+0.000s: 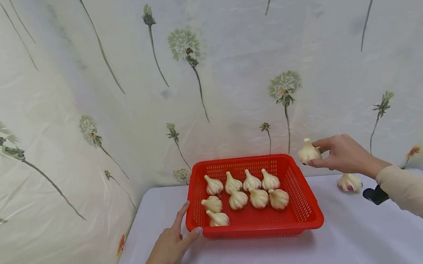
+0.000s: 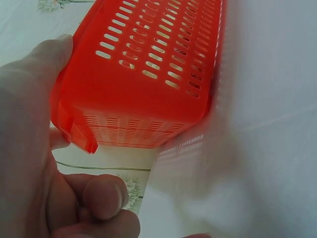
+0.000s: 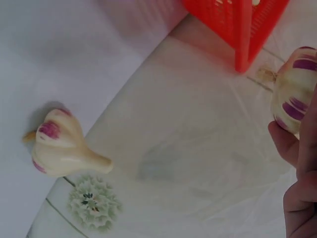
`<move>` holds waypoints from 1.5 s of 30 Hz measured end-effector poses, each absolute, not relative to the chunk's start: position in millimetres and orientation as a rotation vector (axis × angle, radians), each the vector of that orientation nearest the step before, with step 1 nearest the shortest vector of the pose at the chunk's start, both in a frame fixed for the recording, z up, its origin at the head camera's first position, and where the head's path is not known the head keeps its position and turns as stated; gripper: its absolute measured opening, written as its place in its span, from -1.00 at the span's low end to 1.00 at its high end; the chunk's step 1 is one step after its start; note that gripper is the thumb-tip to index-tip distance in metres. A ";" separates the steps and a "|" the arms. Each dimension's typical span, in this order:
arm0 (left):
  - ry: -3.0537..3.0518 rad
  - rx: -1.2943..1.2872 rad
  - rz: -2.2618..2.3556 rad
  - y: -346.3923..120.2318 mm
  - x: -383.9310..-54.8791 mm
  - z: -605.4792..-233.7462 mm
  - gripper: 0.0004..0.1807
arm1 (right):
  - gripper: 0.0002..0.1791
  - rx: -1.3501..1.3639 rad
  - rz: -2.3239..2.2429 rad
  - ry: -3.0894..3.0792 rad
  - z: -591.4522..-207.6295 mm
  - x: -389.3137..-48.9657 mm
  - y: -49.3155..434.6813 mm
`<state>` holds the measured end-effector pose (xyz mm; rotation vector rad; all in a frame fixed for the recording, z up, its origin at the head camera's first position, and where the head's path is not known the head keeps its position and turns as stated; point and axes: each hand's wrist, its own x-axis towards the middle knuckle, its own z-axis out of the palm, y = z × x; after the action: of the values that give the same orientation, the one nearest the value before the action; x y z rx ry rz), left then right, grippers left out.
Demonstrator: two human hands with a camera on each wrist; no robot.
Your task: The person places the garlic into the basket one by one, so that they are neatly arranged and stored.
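My right hand (image 1: 343, 154) pinches a garlic bulb (image 1: 309, 152) between thumb and fingers, holding it up beyond the back right corner of the red basket (image 1: 258, 231). In the right wrist view, the held bulb (image 3: 293, 94) shows purple patches and a short root end. My left hand (image 1: 170, 246) grips the basket's front left corner, with the thumb at the front rim and the index finger along the left rim. Its other fingers (image 2: 104, 196) curl below the rim in the left wrist view. Inside the basket sit several pale garlic bulbs (image 1: 258, 198), mostly in two rows.
Another garlic bulb (image 1: 350, 182) lies on the white-covered table (image 1: 341, 229), right of the basket; the right wrist view shows this bulb (image 3: 62, 144) near the table's edge. A curtain (image 1: 230, 84) printed with dandelions hangs behind and along the left side.
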<state>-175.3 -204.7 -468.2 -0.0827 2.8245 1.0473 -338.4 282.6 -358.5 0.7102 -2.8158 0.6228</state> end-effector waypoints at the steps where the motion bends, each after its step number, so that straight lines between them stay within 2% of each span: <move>1: 2.825 -0.085 1.048 -205.0 -175.2 -468.2 -0.09 | -0.14 0.712 0.650 -2.822 -357.7 -338.0 279.9; 9: 2.809 -0.099 1.056 -205.9 -175.3 -470.0 -0.08 | -0.39 0.770 0.768 -2.842 -359.1 -332.0 253.5; 15: 2.812 -0.104 1.062 -205.9 -175.3 -469.7 -0.08 | -0.34 0.846 0.774 -2.833 -363.9 -329.9 231.1; 22: 2.822 -0.101 1.059 -206.4 -174.9 -468.6 -0.08 | -0.57 1.003 0.728 -2.758 -366.5 -328.6 203.6; 30: 2.821 -0.117 1.044 -206.2 -174.6 -470.4 -0.06 | -0.51 1.119 0.689 -2.749 -368.2 -325.9 174.7; 39: 2.815 -0.130 1.032 -204.4 -174.3 -468.9 -0.03 | -0.57 1.260 0.752 -2.733 -377.6 -323.0 149.1; 45: 2.821 -0.117 1.041 -203.7 -176.0 -467.2 -0.06 | -0.51 1.278 0.734 -2.757 -383.4 -319.6 134.6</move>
<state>-176.0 -203.7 -467.2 -0.1166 2.8207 1.0405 -319.6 134.6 -383.4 1.2775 -2.7574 0.7337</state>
